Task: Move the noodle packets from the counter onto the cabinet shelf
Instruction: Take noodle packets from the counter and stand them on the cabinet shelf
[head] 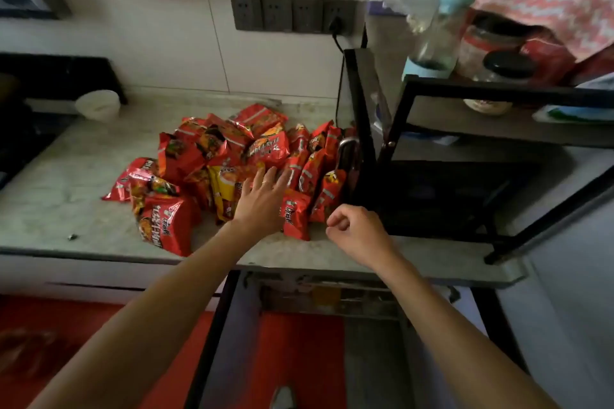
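- A black rack (442, 129) stood just right of the right hand (360, 232), which was curled up, holding nothing.
- The left hand (262, 199) lay flat and loose on shiny red noodle packets (212, 156), heaped on the counter (59, 202).

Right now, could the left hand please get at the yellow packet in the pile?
Probably yes: the left hand hovers open right beside the yellow packet, whose top lies uncovered among the red packets.
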`<action>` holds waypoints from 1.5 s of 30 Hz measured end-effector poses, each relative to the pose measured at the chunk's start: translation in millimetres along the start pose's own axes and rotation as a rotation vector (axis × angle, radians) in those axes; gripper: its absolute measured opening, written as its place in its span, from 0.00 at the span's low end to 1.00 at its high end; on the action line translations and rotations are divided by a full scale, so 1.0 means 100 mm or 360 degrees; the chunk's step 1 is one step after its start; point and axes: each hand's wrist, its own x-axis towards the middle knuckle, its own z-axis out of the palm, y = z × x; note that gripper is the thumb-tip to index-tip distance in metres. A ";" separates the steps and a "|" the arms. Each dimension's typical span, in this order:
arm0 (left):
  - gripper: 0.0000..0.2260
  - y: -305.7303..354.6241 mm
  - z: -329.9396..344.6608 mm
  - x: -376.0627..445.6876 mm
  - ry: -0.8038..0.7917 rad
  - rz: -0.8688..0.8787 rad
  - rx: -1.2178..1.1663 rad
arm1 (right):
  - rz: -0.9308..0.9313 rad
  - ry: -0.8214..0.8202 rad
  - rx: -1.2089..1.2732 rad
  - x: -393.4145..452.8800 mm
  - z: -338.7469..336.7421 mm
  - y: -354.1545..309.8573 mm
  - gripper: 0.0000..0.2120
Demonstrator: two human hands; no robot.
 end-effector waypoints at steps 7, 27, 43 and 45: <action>0.28 -0.16 0.24 0.22 -0.0137 0.0007 -0.0045 | 0.0281 0.0107 0.0023 0.33 0.32 0.11 0.09; 0.15 -0.58 0.25 -1.01 0.0310 -0.1481 -0.2840 | 0.1147 0.0658 0.0889 1.33 1.00 0.04 0.20; 0.15 -0.19 0.66 -1.69 -0.0050 -0.1329 -0.2856 | 0.0707 0.0324 0.0704 -0.66 0.85 0.61 0.10; 0.15 0.02 0.77 -1.85 -0.0137 -0.1285 -0.2794 | 0.0705 0.0291 0.0667 -0.93 0.80 0.81 0.12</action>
